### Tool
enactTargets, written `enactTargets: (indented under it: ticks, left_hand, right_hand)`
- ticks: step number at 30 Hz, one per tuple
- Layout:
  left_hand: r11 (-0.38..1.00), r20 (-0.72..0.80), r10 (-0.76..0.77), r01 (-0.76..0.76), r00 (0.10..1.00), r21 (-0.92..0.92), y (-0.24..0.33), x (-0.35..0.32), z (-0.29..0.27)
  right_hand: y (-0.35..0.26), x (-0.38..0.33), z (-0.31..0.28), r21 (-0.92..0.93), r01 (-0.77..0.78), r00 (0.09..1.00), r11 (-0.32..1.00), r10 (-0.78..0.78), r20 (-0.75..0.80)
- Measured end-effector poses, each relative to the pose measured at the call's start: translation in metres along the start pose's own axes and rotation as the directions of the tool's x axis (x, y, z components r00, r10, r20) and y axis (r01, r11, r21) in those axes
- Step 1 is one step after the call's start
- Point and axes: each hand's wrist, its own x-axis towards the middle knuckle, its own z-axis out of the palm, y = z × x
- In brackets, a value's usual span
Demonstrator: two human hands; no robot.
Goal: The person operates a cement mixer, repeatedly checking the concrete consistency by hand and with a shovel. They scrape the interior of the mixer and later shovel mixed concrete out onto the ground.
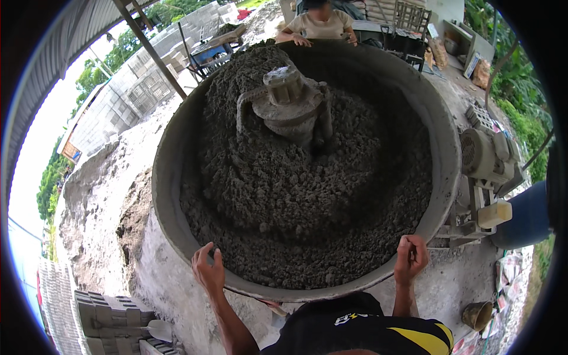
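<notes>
A large round concrete mixer drum [441,139] stands before me, its wall coated in grey. Dark, crumbly concrete mix [284,195] fills it, heaped higher toward the far left. The mixer's caked central hub [287,97], with curved arms, rises out of the mix. My left hand [208,271] grips the near-left rim, thumb and forefinger apart on top. At the near-right rim, my right hand [410,260] is closed over the edge with curled fingers. Neither hand touches the mix.
Across the drum, another person [322,26] rests both hands on the far rim. To the right are a motor [485,155] and a blue barrel [523,216]. A bucket [477,315] sits at lower right. Concrete blocks [109,319] and a shovel [158,330] lie at lower left, below a sand pile [100,183].
</notes>
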Motion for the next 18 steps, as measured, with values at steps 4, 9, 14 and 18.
enactTargets:
  ticks: [4, 9, 14, 18]
  left_hand:
    - [1.000, -0.007, 0.008, -0.008, 1.000, -0.012, 0.001, 0.001, 0.002]
    - [1.000, -0.019, -0.018, 0.018, 1.000, -0.012, -0.001, 0.002, -0.002]
    - [0.999, -0.034, -0.037, 0.037, 0.999, -0.003, -0.003, -0.001, -0.006]
    - [0.999, -0.046, -0.007, 0.005, 0.999, -0.044, -0.004, 0.003, 0.002]
  right_hand:
    - [0.006, -0.002, 0.000, 0.004, -0.005, 1.000, 1.000, 0.005, -0.010]
    - [0.000, 0.001, 0.008, 0.035, -0.051, 0.999, 0.998, 0.051, -0.014]
    - [0.003, 0.000, 0.004, 0.020, -0.073, 0.994, 0.997, 0.071, 0.078]
    - [0.000, 0.000, 0.004, -0.041, -0.019, 1.000, 0.999, 0.019, -0.004]
